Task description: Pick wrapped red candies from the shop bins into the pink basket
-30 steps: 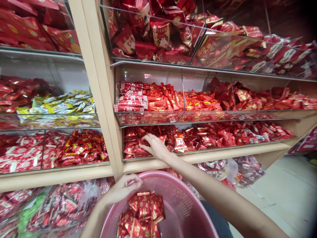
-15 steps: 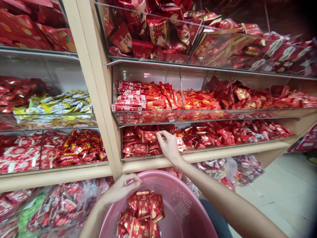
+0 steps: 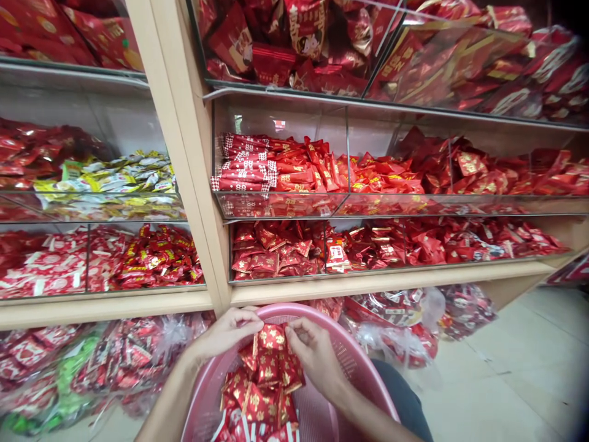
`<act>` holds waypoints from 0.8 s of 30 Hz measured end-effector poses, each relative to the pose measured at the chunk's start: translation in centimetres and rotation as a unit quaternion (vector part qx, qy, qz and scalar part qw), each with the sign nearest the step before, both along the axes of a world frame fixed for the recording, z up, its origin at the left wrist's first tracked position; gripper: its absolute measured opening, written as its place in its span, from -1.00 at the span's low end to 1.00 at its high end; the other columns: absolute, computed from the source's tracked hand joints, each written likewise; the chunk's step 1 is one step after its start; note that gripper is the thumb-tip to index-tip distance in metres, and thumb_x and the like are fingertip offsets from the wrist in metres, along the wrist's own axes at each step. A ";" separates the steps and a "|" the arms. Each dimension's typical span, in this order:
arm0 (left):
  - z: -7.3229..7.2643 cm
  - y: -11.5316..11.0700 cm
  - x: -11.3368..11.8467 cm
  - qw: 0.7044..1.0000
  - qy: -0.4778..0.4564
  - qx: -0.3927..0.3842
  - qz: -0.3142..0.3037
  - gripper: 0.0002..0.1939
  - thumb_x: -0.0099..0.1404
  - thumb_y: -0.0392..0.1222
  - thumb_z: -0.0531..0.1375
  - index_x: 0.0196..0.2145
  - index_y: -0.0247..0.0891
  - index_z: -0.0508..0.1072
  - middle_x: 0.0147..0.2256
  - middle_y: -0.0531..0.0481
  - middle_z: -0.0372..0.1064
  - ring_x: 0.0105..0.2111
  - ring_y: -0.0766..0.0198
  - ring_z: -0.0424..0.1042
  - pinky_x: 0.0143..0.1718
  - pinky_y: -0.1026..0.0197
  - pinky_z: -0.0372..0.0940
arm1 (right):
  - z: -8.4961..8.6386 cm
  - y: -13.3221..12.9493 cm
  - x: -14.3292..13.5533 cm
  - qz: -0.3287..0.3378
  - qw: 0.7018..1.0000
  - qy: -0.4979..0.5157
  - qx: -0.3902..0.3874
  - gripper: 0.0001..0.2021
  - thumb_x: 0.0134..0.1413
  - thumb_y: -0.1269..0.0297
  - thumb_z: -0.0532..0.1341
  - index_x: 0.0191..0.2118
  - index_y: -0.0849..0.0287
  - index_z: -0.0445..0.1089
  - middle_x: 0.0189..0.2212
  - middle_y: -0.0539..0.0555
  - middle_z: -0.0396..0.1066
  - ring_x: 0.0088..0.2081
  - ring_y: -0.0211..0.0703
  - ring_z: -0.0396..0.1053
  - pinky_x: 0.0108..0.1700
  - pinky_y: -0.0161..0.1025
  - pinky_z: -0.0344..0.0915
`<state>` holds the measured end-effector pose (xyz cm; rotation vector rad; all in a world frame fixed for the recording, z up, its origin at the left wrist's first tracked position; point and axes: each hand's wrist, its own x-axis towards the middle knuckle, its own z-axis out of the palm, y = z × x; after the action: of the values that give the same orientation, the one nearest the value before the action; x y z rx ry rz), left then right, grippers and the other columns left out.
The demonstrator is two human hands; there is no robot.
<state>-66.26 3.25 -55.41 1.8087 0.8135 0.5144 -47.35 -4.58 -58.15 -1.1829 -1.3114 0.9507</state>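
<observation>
We have both bare hands at the basket, with a small red foil packet with gold print (image 3: 272,336) between them. Our left hand (image 3: 230,336) comes in from 7 o'clock, its thumb and forefinger closed on the packet's left edge, the other fingers loosely curled. Our right hand (image 3: 317,357) comes in from 5 o'clock, its thumb and fingertips nearly together at the packet's right edge, apparently pinching it.

The packet is inside the rim of the round pink plastic basket (image 3: 350,359), towards 11 o'clock, just over a pile of matching red-and-gold packets (image 3: 261,402). We can't tell whether its lower edge touches them. Red-and-white packets (image 3: 234,430) show at 7 o'clock in the basket.

At 12 o'clock, beyond the pale wooden shelf edge (image 3: 285,296), similar gold-printed packets (image 3: 264,261) fill a clear-walled bin. Stuffed clear plastic bags (image 3: 133,356) lie at 10 o'clock, beneath the shelf.

We judge the step in hand to be positioning this one packet over the pile. Any move from here calls for a light, even pinch on both edges, the packet kept level, and both sets of fingertips opening together so that its neighbours aren't dragged.
</observation>
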 end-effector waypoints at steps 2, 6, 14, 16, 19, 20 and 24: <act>-0.1 0.0 0.0 1.000 0.006 -0.005 -0.006 -0.64 0.21 0.01 0.12 -0.58 -0.31 0.40 -0.48 0.09 0.21 -0.43 0.33 0.18 -0.35 0.31 0.11 | -0.3 0.1 0.0 0.013 1.000 0.010 -0.015 -0.79 0.07 0.19 0.14 -0.48 0.20 0.27 -0.58 -0.05 0.24 -0.52 -0.30 0.18 -0.46 -0.36 0.15; 0.1 0.0 0.1 1.000 0.013 0.007 -0.007 -0.63 0.20 0.00 0.13 -0.63 -0.31 0.39 -0.46 0.08 0.21 -0.37 0.30 0.19 -0.27 0.30 0.10 | -0.6 0.4 0.4 0.039 0.998 0.020 -0.042 -0.75 0.08 0.13 0.12 -0.49 0.19 0.23 -0.59 -0.06 0.20 -0.54 -0.30 0.17 -0.49 -0.35 0.16; 0.3 0.0 0.3 0.999 0.029 0.010 -0.020 -0.57 0.18 0.07 0.12 -0.65 -0.31 0.42 -0.42 0.02 0.32 -0.29 0.23 0.25 -0.21 0.27 0.14 | -0.1 -0.4 0.7 0.017 0.999 0.020 -0.044 -0.69 0.08 0.09 0.12 -0.53 0.22 0.29 -0.62 -0.05 0.22 -0.54 -0.31 0.17 -0.47 -0.35 0.12; 0.2 0.1 0.2 0.999 0.028 0.013 -0.017 -0.56 0.18 0.08 0.11 -0.64 -0.31 0.44 -0.41 0.02 0.32 -0.28 0.23 0.26 -0.21 0.27 0.14 | -0.3 -0.6 0.5 0.007 0.998 0.040 -0.050 -0.68 0.07 0.08 0.13 -0.54 0.22 0.28 -0.63 -0.05 0.23 -0.55 -0.32 0.17 -0.46 -0.35 0.13; -0.1 0.3 0.1 1.000 0.020 0.014 -0.010 -0.57 0.19 0.07 0.11 -0.62 -0.31 0.45 -0.42 0.03 0.31 -0.29 0.24 0.27 -0.21 0.26 0.16 | -0.7 -0.3 0.5 -0.003 0.994 0.078 -0.077 -0.69 0.03 0.08 0.16 -0.54 0.22 0.29 -0.62 -0.06 0.23 -0.55 -0.32 0.18 -0.46 -0.35 0.14; -0.1 0.3 0.1 1.000 0.015 0.013 -0.010 -0.58 0.19 0.07 0.11 -0.62 -0.31 0.45 -0.43 0.02 0.32 -0.29 0.23 0.28 -0.20 0.26 0.16 | -0.9 -0.2 0.7 -0.004 0.993 0.087 -0.085 -0.69 0.01 0.07 0.18 -0.54 0.22 0.29 -0.62 -0.06 0.24 -0.55 -0.33 0.18 -0.47 -0.35 0.14; 0.3 0.1 0.1 1.000 0.001 -0.011 0.008 -0.61 0.21 0.07 0.10 -0.43 -0.31 0.53 -0.33 -0.04 0.43 -0.23 0.17 0.33 -0.13 0.22 0.17 | -1.5 0.2 2.1 -0.015 0.986 0.126 -0.106 -0.67 -0.03 0.03 0.21 -0.53 0.22 0.29 -0.65 -0.06 0.26 -0.57 -0.33 0.18 -0.47 -0.35 0.13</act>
<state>-66.12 3.35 -55.09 1.7843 0.8326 0.5136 -45.30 -4.37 -59.63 -1.1941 -1.0075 1.1988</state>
